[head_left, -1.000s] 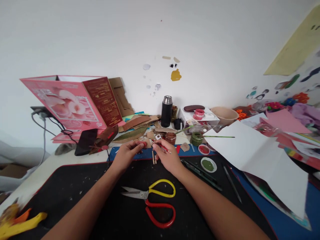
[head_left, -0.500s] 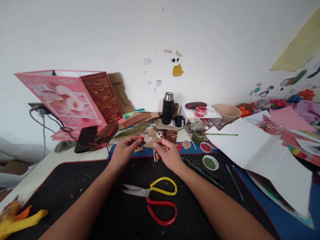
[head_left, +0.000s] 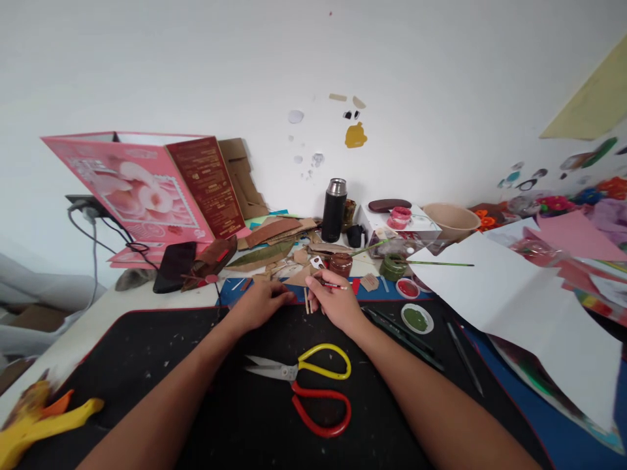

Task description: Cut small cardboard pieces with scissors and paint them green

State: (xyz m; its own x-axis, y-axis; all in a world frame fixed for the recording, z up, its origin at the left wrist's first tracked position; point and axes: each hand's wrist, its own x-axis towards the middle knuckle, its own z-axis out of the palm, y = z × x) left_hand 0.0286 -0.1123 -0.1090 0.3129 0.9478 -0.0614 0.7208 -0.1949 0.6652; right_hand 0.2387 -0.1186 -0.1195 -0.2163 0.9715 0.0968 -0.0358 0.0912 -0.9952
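Observation:
My right hand is closed, with two narrow tan cardboard strips sticking down from its fingers. A thin stick with red and white on it also lies across these fingers. My left hand rests low at the mat's back edge, fingers stretched forward and thumb apart; its fingertips are partly hidden, and nothing shows in it. Between my forearms lie scissors with one yellow and one red handle, blades slightly parted and pointing left. Cardboard scraps lie just beyond both hands.
Behind the hands stand a brown paint jar, a green paint jar and a black flask. A lid of green paint and dark pens sit right of my right hand. White paper covers the right side.
My left hand has come down onto the mat's back edge; the small red bit at its fingertips no longer shows. My right hand keeps the strips. The view has shifted slightly left.

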